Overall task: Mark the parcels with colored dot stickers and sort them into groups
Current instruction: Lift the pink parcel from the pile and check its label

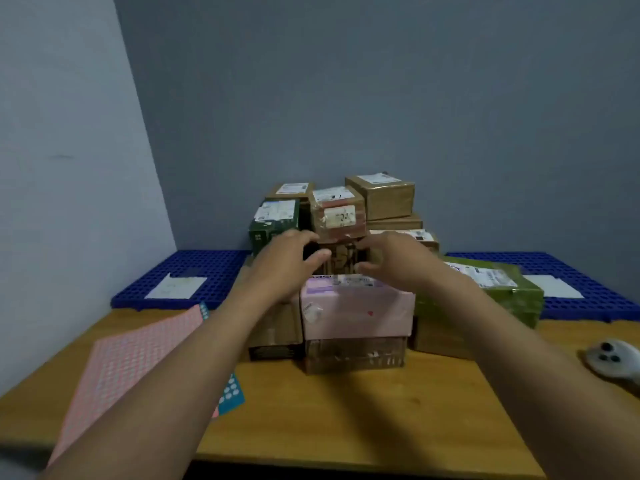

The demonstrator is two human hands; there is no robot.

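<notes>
Head view. The pile of parcels [346,271] sits mid-table on the wooden table [346,417], backed against the grey wall.

Front row: pink parcel [356,315] stacked on a taped brown box [353,356]. Olive-green parcel [491,301] lies to its right, tilted. Dark green box [273,220] at upper left of the pile, brown labelled parcel [384,199] at the very top.

Left hand [289,259] and right hand [393,259] are apart, both extended over the pink parcel. Fingers curve in toward either side of a dark printed box [341,258] in the pile's middle (frame blurred here; cannot tell whether either hand actually grips it).

Sticker sheets: red dot sheet [131,368] lies flat at the left, partly under the left forearm. A teal sheet [232,393] pokes out from under it.

Blue perforated mats [187,268] flank the pile at the rear, each carrying a white paper [176,286]. White controller [611,358] at the right table edge.
</notes>
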